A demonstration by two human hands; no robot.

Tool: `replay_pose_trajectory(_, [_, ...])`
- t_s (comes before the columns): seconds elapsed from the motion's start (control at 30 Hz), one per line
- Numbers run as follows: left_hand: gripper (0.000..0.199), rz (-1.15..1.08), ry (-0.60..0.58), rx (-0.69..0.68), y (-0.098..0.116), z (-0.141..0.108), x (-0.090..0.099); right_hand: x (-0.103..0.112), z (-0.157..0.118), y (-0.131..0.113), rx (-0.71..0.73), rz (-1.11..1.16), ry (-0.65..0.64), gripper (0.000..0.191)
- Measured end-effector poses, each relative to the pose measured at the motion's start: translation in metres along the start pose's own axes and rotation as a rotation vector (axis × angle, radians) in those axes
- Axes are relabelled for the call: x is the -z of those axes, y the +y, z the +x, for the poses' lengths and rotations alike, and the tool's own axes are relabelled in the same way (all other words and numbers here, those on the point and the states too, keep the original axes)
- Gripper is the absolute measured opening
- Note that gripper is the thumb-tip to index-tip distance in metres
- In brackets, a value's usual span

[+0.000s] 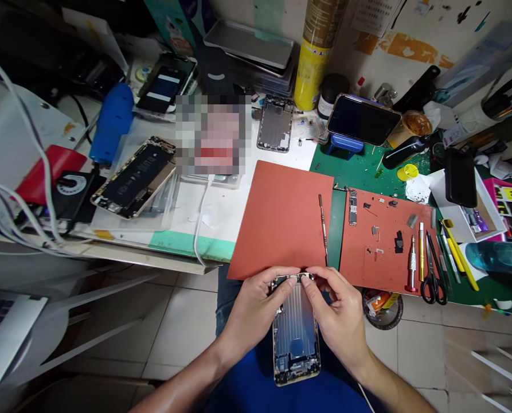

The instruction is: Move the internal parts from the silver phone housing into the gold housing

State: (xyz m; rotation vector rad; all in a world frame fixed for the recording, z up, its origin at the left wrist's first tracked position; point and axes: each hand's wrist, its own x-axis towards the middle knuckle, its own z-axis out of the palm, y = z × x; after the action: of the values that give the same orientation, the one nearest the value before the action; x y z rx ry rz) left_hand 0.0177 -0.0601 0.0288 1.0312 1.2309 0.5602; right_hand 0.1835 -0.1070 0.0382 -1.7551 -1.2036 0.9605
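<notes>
An opened phone housing [296,332], its inside facing up, is held over my lap just off the bench's front edge. My left hand [260,304] grips its far left corner, with the thumb pressed on the top edge. My right hand [337,310] grips the far right corner in the same way, thumb tip close to the other thumb. Whatever small part may lie under the thumbs is hidden. Beyond the hands lies a red-brown mat [281,218], and a thin metal pry tool [323,226] rests near its right side.
A second red-brown mat [385,264] carries a logic board [352,207] and small parts. Screwdrivers, black scissors [434,272] and yellow tweezers [460,255] lie at its right. An opened phone [135,178] is at left, a phone on a blue stand [344,144] behind. A white cable [202,218] hangs over the edge.
</notes>
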Motion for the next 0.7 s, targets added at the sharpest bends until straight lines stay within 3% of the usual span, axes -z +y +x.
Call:
replay_pose_trajectory(0.27, [0.024,-0.035,0.019,0.035,0.006,0.002,0.0,0.002,-0.005,0.002,-0.04,0.045,-0.034,0.02])
replay_pose_trajectory(0.47, [0.028,-0.101,-0.049,0.047,0.009,0.0,0.0,0.003,-0.004,0.003,-0.099,0.075,-0.018,0.02])
replay_pose_trajectory(0.7, [0.027,-0.065,-0.022,0.058,0.011,-0.003,-0.001,0.003,-0.007,0.004,-0.078,0.088,-0.031,0.022])
